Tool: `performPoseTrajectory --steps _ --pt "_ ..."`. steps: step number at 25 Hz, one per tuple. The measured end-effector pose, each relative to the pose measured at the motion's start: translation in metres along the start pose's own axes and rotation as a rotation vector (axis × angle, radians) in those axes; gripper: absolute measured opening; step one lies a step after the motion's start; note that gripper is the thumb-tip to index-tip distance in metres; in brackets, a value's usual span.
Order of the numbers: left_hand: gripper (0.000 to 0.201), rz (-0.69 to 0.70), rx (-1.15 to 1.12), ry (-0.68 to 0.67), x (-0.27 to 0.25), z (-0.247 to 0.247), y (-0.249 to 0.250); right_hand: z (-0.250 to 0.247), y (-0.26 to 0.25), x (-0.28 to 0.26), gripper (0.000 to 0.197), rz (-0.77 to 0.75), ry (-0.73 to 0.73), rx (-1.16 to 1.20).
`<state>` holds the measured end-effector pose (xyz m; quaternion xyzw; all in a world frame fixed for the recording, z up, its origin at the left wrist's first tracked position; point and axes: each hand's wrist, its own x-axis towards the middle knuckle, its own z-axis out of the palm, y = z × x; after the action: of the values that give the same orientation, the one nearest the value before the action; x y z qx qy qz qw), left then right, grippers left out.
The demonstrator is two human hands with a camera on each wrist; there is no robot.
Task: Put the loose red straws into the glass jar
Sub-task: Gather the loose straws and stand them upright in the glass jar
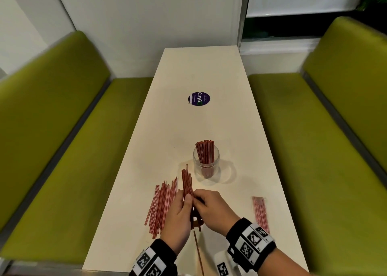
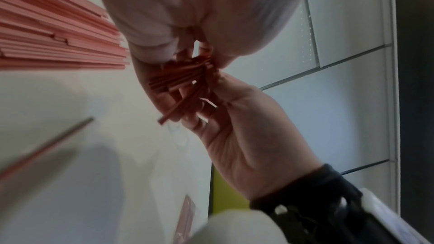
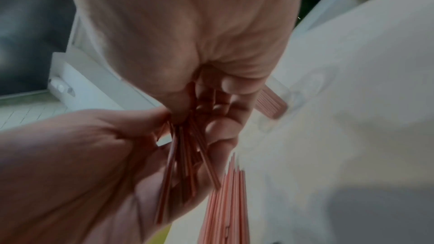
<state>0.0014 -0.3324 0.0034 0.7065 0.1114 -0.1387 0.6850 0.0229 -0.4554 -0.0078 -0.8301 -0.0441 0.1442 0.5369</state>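
Both hands hold one bundle of red straws (image 1: 187, 182) upright just above the table, in front of the glass jar (image 1: 206, 162). My left hand (image 1: 184, 204) wraps the bundle from the left; my right hand (image 1: 202, 201) pinches it from the right. The bundle's lower ends (image 2: 180, 84) fan out between the palms, also seen from the right wrist (image 3: 185, 157). The jar holds several red straws (image 1: 205, 151) standing upright. A loose pile of red straws (image 1: 161, 206) lies left of my hands, and it also shows in the left wrist view (image 2: 54, 31).
One single straw (image 1: 198, 252) lies near the table's front edge between my wrists. A clear packet of straws (image 1: 260, 212) lies at the right. A round purple sticker (image 1: 199, 99) sits mid-table. Green benches (image 1: 62, 139) flank the narrow white table (image 1: 209, 76).
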Motion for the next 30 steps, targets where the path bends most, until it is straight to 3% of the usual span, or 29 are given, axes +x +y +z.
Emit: performPoseTrajectory --steps 4,9,14,18,20,24,25,27,28,30 --pt "0.025 -0.068 -0.028 -0.017 0.009 0.005 -0.007 0.006 0.012 0.006 0.031 0.045 0.071 -0.065" --pt "0.027 -0.133 -0.055 0.013 0.021 0.009 -0.008 0.013 0.022 0.011 0.021 0.035 0.335 -0.021" --pt "0.028 -0.106 -0.062 0.005 0.029 0.008 -0.010 0.016 0.029 0.004 0.032 -0.212 0.409 -0.504" --pt "0.019 -0.109 -0.109 -0.037 0.033 0.005 -0.011 0.006 0.033 0.004 0.031 -0.334 0.221 -0.633" --pt "0.017 -0.091 -0.083 -0.072 0.031 0.003 -0.014 -0.004 0.039 0.004 0.037 -0.286 0.123 -0.532" --pt "0.017 -0.130 -0.107 -0.042 0.029 -0.002 -0.022 -0.013 0.051 0.003 0.020 -0.080 0.189 -0.228" --pt "0.018 -0.142 -0.122 -0.013 0.030 -0.005 -0.025 -0.015 0.051 0.004 0.021 0.015 0.118 -0.271" --pt "0.019 -0.161 -0.135 0.044 0.035 -0.012 -0.032 -0.014 0.042 0.005 0.028 0.209 -0.209 -0.550" --pt "0.019 -0.167 -0.135 0.061 0.036 -0.016 -0.036 -0.008 0.036 0.004 0.029 0.257 -0.361 -0.720" --pt "0.018 -0.172 -0.137 0.068 0.036 -0.022 -0.038 0.011 0.022 0.001 0.024 0.261 -0.508 -0.894"
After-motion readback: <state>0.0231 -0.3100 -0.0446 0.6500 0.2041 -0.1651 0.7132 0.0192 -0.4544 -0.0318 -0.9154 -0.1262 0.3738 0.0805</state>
